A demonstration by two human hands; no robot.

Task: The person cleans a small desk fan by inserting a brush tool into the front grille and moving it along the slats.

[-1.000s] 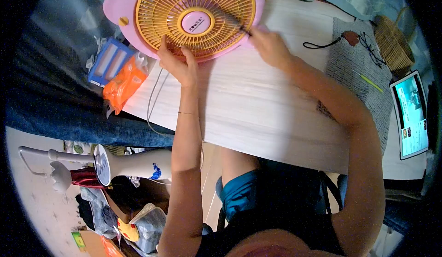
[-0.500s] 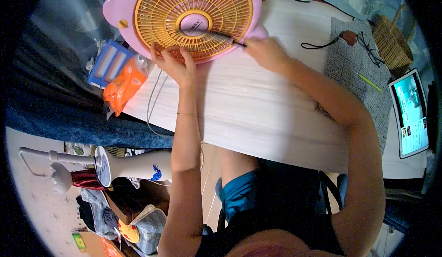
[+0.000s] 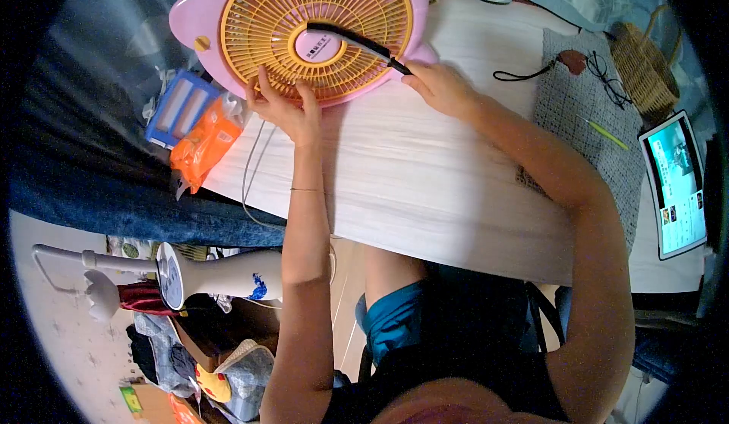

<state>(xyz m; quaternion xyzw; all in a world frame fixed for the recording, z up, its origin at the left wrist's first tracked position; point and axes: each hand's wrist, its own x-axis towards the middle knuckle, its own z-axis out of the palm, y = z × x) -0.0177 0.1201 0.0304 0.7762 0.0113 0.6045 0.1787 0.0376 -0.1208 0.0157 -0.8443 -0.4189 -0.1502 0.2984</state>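
Wicker basket [image 3: 645,78] at two o'clock, contents hidden; orange bag [image 3: 203,147] at ten. Right hand [image 3: 442,88] grips a black tool [image 3: 367,44]; left hand [image 3: 287,114] spreads open at the fan's [image 3: 312,50] seven o'clock.

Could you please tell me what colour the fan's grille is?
The grille is yellow-orange, seen best in the head view.

Single head-worn view, facing forward and down, close above white tabletop [image 3: 425,173], wide-angle, dark-cornered
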